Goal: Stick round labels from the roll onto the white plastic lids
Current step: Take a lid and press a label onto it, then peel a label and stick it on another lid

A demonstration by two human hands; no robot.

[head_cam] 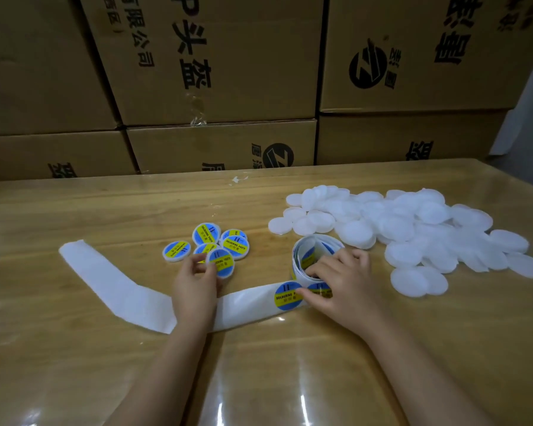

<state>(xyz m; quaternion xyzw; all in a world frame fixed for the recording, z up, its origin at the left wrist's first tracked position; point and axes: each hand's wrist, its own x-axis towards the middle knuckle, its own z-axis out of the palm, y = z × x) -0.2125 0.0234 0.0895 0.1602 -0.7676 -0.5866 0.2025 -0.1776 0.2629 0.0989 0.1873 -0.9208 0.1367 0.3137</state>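
My left hand (194,284) holds a labelled lid (221,263) by its edge, just in front of a small group of labelled lids (206,233). My right hand (340,281) rests on the label roll (311,253), its thumb tip touching a blue-and-yellow round label (286,295) on the unrolled strip. The roll's white backing strip (120,290) trails left across the table, passing under my left wrist. A big heap of plain white lids (413,229) lies to the right of the roll.
Stacked cardboard boxes (216,72) form a wall along the far edge of the wooden table (290,364). A small scrap of clear film (239,179) lies near the table's back edge.
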